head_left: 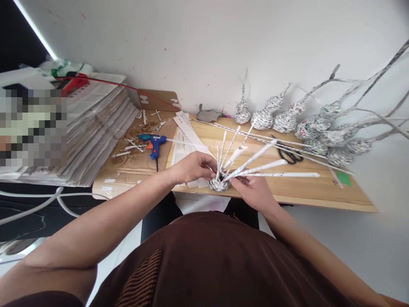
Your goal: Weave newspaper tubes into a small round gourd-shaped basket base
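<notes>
With the left hand (196, 168), pinches at the left side of the opening in a small woven paper piece (219, 184), thumb and fingers bent nearly together. With the right hand (255, 189), cups low by the fanned paper tubes (257, 158), fingers curled and partly hidden; cannot tell how tightly closed. Holds the woven piece at the near edge of the wooden tabletop (319, 187), left of its middle. Shows finished gourd-shaped pieces (263, 117) along the far edge, black-handled scissors (289, 157) toward the right and, on cardboard (126, 168) past the left edge, a blue glue gun (155, 147).
</notes>
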{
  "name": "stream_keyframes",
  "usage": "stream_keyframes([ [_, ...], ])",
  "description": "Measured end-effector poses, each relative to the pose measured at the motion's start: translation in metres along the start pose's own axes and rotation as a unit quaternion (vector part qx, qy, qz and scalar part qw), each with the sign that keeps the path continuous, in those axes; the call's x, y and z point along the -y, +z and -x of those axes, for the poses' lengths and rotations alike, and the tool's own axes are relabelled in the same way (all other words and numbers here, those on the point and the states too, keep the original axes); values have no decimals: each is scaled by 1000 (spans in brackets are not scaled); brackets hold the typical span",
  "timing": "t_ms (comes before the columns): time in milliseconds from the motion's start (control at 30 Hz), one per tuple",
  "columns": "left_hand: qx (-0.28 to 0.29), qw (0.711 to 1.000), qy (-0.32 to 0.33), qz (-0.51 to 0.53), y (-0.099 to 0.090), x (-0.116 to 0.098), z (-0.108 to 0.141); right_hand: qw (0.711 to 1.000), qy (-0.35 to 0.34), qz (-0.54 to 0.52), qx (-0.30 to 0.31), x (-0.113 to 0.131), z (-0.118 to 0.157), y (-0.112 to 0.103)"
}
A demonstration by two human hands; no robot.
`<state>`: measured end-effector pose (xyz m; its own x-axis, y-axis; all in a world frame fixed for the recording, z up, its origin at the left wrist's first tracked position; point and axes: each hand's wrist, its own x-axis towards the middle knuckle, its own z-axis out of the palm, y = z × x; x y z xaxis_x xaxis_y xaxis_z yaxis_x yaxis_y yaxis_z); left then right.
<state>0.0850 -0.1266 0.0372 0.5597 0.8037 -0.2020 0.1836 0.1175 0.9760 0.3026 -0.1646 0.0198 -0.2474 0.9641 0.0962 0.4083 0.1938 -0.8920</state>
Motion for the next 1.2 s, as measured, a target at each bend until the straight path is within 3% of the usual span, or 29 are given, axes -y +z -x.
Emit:
stream_keyframes([
  [567,-28,996,32,-72,1,13,5,1000,26,-11,-9,0,-2,2],
  [767,-17,999,32,-39,3,10,8,1000,-10,6,2,0,-2,2],
  [967,-47,993,62,-93,3,8,8,999,-19,23,13,8,-6,-3],
  [1200,-5,987,67,-148,1,8,6,997,-40,57,31,7,-8,-4],
])
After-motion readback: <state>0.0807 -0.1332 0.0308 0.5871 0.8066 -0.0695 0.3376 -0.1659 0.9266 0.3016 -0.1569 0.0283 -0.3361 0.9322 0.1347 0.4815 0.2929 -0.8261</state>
